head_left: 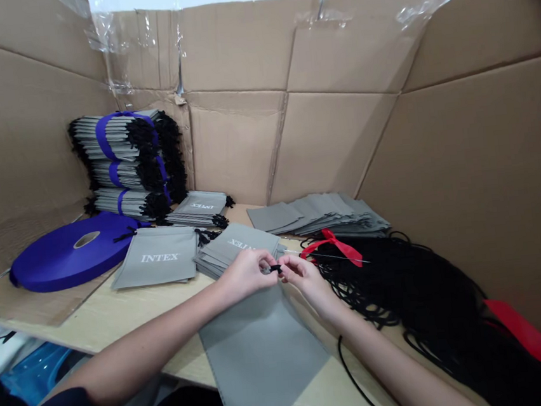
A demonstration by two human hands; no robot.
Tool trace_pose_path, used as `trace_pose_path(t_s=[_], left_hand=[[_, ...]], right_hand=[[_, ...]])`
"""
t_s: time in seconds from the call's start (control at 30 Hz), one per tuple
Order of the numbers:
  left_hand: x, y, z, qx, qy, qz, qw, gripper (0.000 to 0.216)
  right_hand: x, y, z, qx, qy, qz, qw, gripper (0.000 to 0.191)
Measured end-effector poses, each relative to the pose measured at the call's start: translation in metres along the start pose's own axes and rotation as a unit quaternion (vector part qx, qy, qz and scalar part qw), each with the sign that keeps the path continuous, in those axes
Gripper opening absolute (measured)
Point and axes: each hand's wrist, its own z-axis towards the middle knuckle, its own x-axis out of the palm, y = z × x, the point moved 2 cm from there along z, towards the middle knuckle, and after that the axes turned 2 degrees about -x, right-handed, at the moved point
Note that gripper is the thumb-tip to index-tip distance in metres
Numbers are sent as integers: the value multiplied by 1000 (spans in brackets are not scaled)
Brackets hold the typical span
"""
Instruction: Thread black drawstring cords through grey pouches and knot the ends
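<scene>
My left hand (251, 270) and my right hand (304, 276) meet over the table, both with fingers pinched on a short piece of black cord (275, 268). Below them a grey fabric pouch (265, 350) hangs toward me past the table's front edge, its top hidden behind my fingers. Just beyond my left hand lies a stack of grey INTEX pouches (240, 238). A long thin metal needle (337, 257) sticks out past my right hand, above a red ribbon tie (332, 248). A loose black cord (351, 374) trails under my right forearm.
Bundled pouches (124, 169) with purple straps stand at the back left, behind a purple ribbon roll (74, 250). More INTEX pouches (161, 257) lie beside it. Grey blanks (319, 212) sit at the back. A black cord heap (418, 303) fills the right. Cardboard walls (240, 136) enclose the table.
</scene>
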Motion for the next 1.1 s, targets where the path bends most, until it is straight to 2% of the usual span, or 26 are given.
trace_pose_path(t_s=[0.1,0.3,0.37,0.43,0.5,0.57,0.63,0.73,0.87,0.97,1.1], left_hand=[[4,0,-2,-7,-1,-34,999,11],[7,-2,-4,-11,-57,-94,994,14],[7,0,-3,-31,-66,-100,992,15],[8,3,-1,-59,-52,-106,991,15],[9,4,0,-65,-13,-112,991,14],[10,3,-1,-41,15,-112,993,11],[10,1,-2,1,15,-93,996,8],[9,-3,-5,50,-12,-50,997,8],[6,-5,-7,67,-60,-21,996,10],[5,-4,-6,61,-80,-25,995,10],[5,1,-6,31,-111,-19,993,10]], right_hand=[[2,-3,-2,-12,-2,5,1000,25],[7,-1,-5,-44,-9,17,999,20],[7,0,-5,-45,-1,7,999,17],[5,-1,-5,-40,-2,-2,999,17],[4,-5,-4,-31,-18,-1,999,17],[4,-9,-3,-20,-36,9,999,18],[5,-10,-4,-8,-45,20,999,18],[8,-5,-8,48,-45,59,996,22],[9,5,-13,155,-39,165,973,25],[8,7,-10,128,-39,167,977,28],[6,3,-4,52,-87,101,990,25]])
